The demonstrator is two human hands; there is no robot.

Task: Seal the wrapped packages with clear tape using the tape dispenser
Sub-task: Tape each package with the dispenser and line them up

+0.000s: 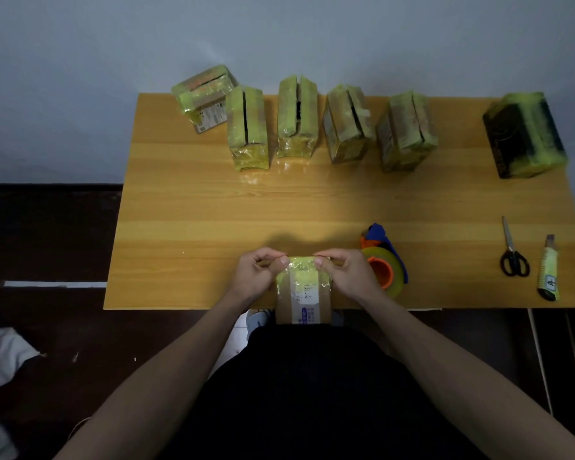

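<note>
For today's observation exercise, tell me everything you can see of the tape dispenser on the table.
The tape dispenser lies on the wooden table near its front edge, just right of the right hand, whose wrist hides part of it. It looks plastic: a blue frame and handle at the back, an orange hub and front piece, and a roll of clear, yellowish tape around the hub. Neither hand grips it; whether the wrist touches it cannot be told.

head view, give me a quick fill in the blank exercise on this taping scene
1. Both hands hold the package at the table's ____ edge.
2. The tape dispenser lies just beyond the ____ hand.
3. The scissors lie just left of the ____.
4. The left hand holds the package's ____ side.

Missing words: near; right; utility knife; left
</note>
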